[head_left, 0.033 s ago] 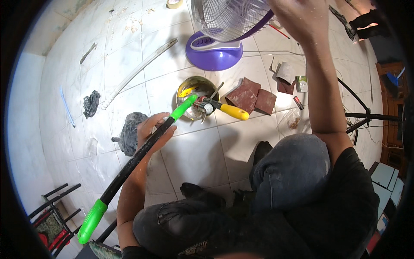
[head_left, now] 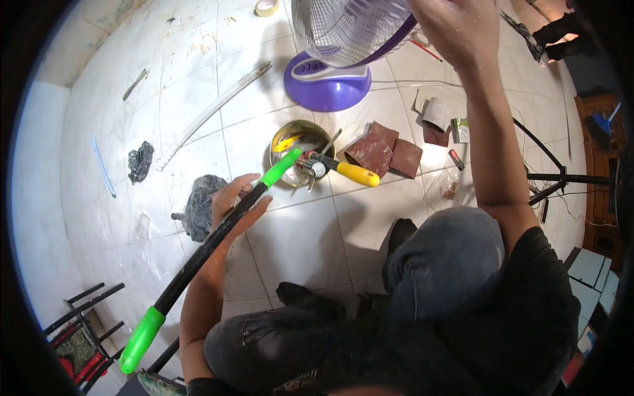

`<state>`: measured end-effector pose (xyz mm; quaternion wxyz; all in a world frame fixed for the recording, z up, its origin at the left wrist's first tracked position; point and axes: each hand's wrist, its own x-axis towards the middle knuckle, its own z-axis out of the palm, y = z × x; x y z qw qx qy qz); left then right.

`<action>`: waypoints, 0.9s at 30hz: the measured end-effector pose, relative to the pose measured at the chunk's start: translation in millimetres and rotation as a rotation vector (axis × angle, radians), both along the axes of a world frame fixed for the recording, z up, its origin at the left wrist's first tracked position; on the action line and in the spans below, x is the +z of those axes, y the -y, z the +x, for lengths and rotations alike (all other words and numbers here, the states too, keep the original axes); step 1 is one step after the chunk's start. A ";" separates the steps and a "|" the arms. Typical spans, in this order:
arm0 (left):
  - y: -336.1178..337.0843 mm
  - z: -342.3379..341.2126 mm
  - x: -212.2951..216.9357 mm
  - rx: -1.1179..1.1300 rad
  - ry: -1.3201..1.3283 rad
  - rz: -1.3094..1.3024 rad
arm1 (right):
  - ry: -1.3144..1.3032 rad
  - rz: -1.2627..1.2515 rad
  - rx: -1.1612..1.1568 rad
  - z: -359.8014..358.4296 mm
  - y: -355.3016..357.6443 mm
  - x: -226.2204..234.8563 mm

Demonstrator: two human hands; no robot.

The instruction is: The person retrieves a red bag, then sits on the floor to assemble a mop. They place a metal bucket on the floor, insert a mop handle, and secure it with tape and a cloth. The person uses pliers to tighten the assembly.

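Note:
My left hand (head_left: 239, 203) is closed around a black pole (head_left: 206, 254) with bright green ends. The pole slants from the lower left up to a metal pot (head_left: 327, 134), and its upper green end overlaps the pot's opening. In the pot are a yellow-handled tool (head_left: 356, 174), a yellow piece (head_left: 288, 142) and other small items. At the top edge my right hand (head_left: 459, 30) is against the rim of a purple-and-white electric fan (head_left: 329, 94); its fingers are mostly out of the picture, so its grip is not clear.
Sandpaper sheets (head_left: 374, 150) lie right of the pot. A dark plastic bag (head_left: 203, 208) sits beside my left hand, and a long whitish strip (head_left: 214, 109) lies farther off. Black metal legs (head_left: 561, 177) stand at right, chairs (head_left: 82, 336) at lower left. The fan's cord (head_left: 422, 82) crosses the tiles.

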<state>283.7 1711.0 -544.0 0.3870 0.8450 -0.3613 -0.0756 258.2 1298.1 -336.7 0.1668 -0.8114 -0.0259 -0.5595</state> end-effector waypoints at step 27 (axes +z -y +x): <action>0.4 23.2 -61.2 -0.010 -0.516 0.002 | -0.290 1.035 -0.014 127.2 69.8 -280.1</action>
